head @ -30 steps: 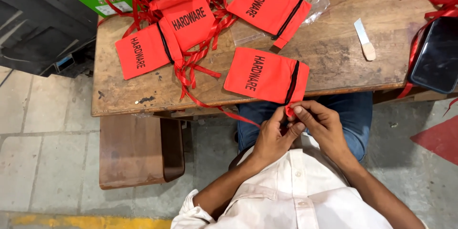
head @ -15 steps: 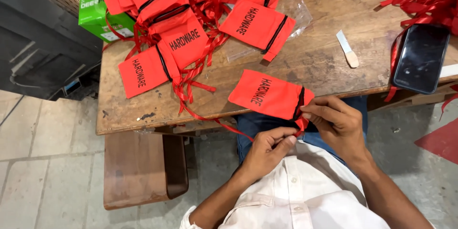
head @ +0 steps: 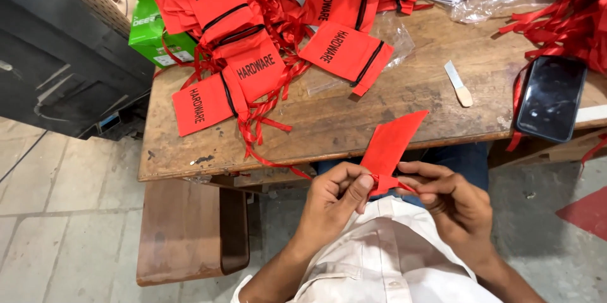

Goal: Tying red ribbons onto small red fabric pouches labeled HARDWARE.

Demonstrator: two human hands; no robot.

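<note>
A red fabric pouch (head: 391, 142) stands lifted off the wooden table (head: 354, 120), seen nearly edge-on just above its front edge. My left hand (head: 332, 199) pinches the pouch's lower end where a red ribbon comes out. My right hand (head: 452, 205) holds the same ribbon end from the right, fingers closed on it. Both hands sit close together over my lap, in front of the table.
Several red pouches with black lettering and loose red ribbons (head: 253, 56) cover the table's back left. A black phone (head: 550, 97) lies at the right, a small pale stick (head: 458, 83) near the middle, a green box (head: 152, 34) at the back left. A wooden bench (head: 183, 233) stands below.
The pouch lay flat on the table edge; it is now raised and turned edge-on between both hands. The view has shifted, so the table appears farther right.
</note>
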